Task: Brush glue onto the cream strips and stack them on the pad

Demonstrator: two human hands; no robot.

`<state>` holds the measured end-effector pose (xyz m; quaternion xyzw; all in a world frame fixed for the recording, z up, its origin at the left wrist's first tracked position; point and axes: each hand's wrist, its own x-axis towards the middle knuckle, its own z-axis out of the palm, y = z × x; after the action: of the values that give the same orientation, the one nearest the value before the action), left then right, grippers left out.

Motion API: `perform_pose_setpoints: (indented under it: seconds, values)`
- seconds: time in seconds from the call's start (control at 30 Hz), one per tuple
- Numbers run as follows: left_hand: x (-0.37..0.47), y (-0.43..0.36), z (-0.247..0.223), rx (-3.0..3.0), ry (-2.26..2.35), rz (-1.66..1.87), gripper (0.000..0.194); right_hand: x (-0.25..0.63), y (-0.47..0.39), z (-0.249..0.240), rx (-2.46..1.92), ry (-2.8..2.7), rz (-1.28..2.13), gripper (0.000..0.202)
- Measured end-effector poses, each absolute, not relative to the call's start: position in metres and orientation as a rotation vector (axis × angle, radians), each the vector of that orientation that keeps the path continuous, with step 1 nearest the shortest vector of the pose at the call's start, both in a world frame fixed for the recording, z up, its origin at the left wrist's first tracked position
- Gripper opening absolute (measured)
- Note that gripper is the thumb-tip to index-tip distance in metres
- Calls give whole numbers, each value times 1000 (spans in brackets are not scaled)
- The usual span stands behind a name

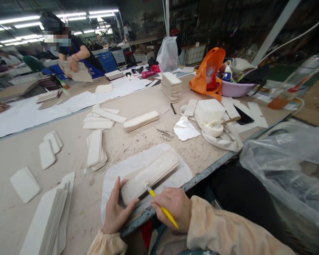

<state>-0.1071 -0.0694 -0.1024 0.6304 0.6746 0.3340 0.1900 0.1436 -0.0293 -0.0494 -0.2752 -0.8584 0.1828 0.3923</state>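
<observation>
The right hand holds a yellow brush to a long pale panel over a white sheet, the left hand at the panel's left end.

Looks forward and down from the wearer's head, above and behind the left hand and right hand. Sits near enough to show both large. Reaches over the tabletop ahead of them to a co-worker far beyond the left hand.
</observation>
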Motion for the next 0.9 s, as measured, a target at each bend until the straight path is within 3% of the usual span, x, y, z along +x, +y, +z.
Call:
perform_pose_setpoints:
  seconds: [0.2,0.4,0.73,0.9]
  values:
    - [-108,-70,-103,1801,1901,924,97,160,-22,-49,-855,-2035,681,11]
    - [-108,-70,-100,1824,1895,916,94,201,1,-58,-1059,-1926,411,12]
    - [-105,-72,-93,1642,1825,1012,92,163,-10,-45,-634,-2033,568,17]
    - [-139,-46,-61,1253,2042,1101,63,211,52,-30,-804,-1850,369,17]
